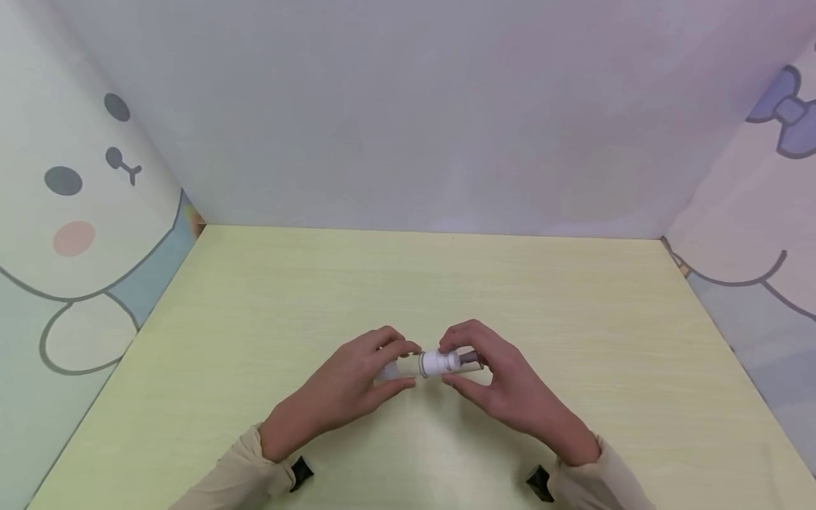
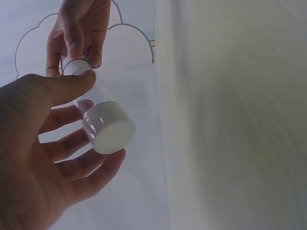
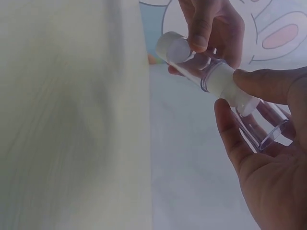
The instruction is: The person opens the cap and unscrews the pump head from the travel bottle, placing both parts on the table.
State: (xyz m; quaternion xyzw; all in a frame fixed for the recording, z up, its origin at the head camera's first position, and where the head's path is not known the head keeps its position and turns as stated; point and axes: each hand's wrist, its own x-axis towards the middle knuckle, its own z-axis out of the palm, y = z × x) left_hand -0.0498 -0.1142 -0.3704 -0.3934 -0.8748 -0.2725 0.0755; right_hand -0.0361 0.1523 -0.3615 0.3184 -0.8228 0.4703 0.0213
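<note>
1. A clear cylindrical container [image 1: 436,363] with white fittings lies sideways between two bare hands, just short of six o'clock from the middle of the head view. It is raised above a pale yellow, wood-grained tabletop [image 1: 408,276], its long axis running roughly from nine o'clock to three o'clock.
2. The left hand [image 1: 350,379], at seven o'clock, is partly closed and holds the container's clear body between thumb and fingers. A glossy white cap [image 2: 112,134] covers that end.
3. The right hand [image 1: 506,382], at five o'clock, is also partly closed; its thumb and index finger pinch the white collar [image 3: 220,80] near the container's middle. Whether its other fingers touch the clear tube [image 3: 246,130] extending beyond the collar, I cannot tell.
4. Beige sleeves [image 1: 232,471] cover both forearms, with a small black piece [image 1: 302,473] beside each cuff.
5. Behind the tabletop, at twelve o'clock, rises a plain greyish-lilac wall [image 1: 408,120]. The left wall, toward nine o'clock, carries a cartoon face [image 1: 95,219] with a pink cheek; the right wall shows a periwinkle bow [image 1: 790,111] at two o'clock.
</note>
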